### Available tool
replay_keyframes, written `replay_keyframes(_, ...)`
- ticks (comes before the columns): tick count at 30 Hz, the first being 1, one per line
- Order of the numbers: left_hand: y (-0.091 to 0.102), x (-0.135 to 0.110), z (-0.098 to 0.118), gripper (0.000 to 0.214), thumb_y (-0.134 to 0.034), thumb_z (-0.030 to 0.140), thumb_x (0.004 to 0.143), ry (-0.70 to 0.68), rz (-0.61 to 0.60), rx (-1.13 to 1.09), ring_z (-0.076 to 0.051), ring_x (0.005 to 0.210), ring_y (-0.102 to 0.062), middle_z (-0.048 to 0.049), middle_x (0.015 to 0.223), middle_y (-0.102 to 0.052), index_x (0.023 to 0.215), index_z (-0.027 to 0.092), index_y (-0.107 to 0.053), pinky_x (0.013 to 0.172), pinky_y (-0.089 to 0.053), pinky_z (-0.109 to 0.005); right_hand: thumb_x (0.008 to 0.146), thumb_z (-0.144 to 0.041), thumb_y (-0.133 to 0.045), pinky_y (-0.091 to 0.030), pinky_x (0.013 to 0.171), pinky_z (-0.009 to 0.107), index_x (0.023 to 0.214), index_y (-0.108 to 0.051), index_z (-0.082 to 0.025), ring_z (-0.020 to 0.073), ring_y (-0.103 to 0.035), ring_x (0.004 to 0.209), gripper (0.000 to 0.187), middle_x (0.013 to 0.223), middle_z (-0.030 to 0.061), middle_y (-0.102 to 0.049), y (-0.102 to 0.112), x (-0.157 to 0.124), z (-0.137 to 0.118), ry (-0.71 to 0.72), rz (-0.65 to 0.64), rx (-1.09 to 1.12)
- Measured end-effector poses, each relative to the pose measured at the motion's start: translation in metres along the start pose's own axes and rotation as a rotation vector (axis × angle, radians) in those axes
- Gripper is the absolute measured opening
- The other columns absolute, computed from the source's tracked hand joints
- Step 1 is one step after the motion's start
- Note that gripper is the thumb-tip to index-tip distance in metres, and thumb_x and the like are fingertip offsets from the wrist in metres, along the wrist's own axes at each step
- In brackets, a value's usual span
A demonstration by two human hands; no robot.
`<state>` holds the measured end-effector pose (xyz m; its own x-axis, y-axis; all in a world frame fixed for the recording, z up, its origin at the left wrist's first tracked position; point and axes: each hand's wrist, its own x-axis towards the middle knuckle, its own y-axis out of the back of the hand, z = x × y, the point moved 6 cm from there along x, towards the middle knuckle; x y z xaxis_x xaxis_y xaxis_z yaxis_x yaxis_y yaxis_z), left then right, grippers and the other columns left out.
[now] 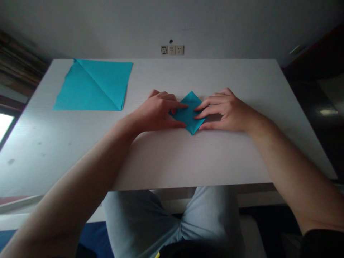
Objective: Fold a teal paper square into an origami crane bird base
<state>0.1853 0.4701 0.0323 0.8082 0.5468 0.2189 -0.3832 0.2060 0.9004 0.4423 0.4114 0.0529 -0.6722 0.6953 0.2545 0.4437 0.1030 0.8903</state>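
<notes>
A small folded piece of blue paper (191,114) lies on the table as a diamond, one corner toward me and one away. On its left side rests my left hand (162,110), index finger stretched onto the paper and thumb by the lower left edge. My right hand (221,110) has two fingertips laid on the right half, with the thumb at the lower right edge. Fingers of both hands are apart and press the paper down rather than wrap round it. The left and right corners are partly hidden under the fingers.
Larger blue paper sheets (94,87), with a diagonal crease and a ragged left edge, lie at the table's back left. The white table (188,161) meets a wall with sockets (172,50) behind it. Its front edge is just above my legs.
</notes>
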Motion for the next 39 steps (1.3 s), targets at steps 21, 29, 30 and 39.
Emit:
replay_keyframes(21,0.009,0.001,0.015,0.038,-0.077,0.058,0.120,-0.108,0.061,-0.155,-0.034,0.135,-0.091,-0.0081,0.145,-0.098,0.139,0.030,-0.096,0.129,-0.055,-0.058,0.113,-0.052,-0.091,-0.069,0.099,0.055,0.102,-0.095,-0.040,0.0328,-0.085,0.098,0.017,0.111,0.0033,-0.096,0.004,0.010,0.004,-0.053,0.145,0.256)
replay_keyframes(29,0.011,0.002,0.021,0.035,-0.074,0.050,0.122,-0.161,0.093,-0.123,-0.032,0.122,-0.091,-0.0109,0.136,-0.097,0.140,0.026,-0.093,0.116,-0.061,-0.052,0.110,-0.046,-0.094,-0.067,0.091,0.054,0.103,-0.094,-0.038,0.0345,-0.083,0.097,0.011,0.104,0.0056,-0.092,0.003,0.010,0.006,-0.109,0.277,0.319)
replay_keyframes(30,0.011,0.002,0.023,0.034,-0.071,0.048,0.123,-0.179,0.106,-0.124,-0.031,0.118,-0.092,-0.0105,0.132,-0.097,0.137,0.026,-0.094,0.114,-0.061,-0.051,0.111,-0.046,-0.094,-0.067,0.092,0.055,0.103,-0.094,-0.038,0.0347,-0.083,0.098,0.011,0.105,0.0059,-0.092,0.002,0.010,0.006,-0.119,0.275,0.324)
replay_keyframes(39,0.004,0.005,0.024,0.032,-0.060,0.038,0.126,-0.116,0.148,-0.072,-0.027,0.102,-0.090,-0.0105,0.113,-0.094,0.125,0.025,-0.089,0.100,-0.065,-0.043,0.110,-0.059,-0.097,-0.072,0.091,0.049,0.110,-0.094,-0.035,0.0304,-0.084,0.095,0.025,0.108,0.0052,-0.092,0.000,0.006,0.009,-0.156,0.268,0.379)
